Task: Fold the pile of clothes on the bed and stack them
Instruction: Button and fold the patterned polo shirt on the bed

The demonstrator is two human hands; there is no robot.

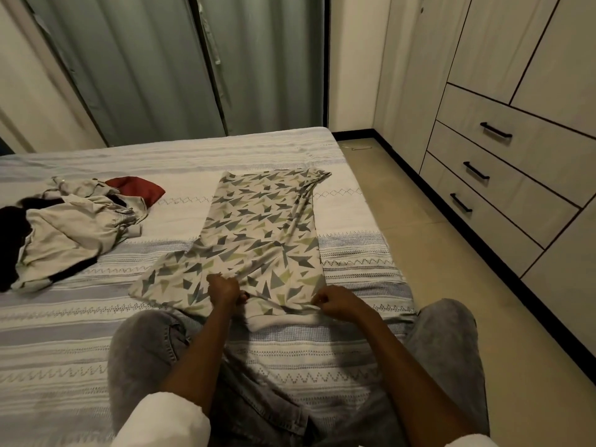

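Note:
A cream garment with grey and green triangle print (258, 233) lies stretched out on the striped bed (80, 333), running from my knees toward the far edge. My left hand (223, 289) grips its near edge at the middle. My right hand (335, 302) pinches the same edge further right, near the garment's corner. A loose pile of clothes (71, 230) in beige, black and dark red lies at the left of the bed, apart from both hands.
My legs in grey jeans (145, 359) kneel on the bed on either side of the garment's near end. A wardrobe with black-handled drawers (483, 175) stands to the right across a strip of floor. Grey curtains (145, 66) hang behind the bed.

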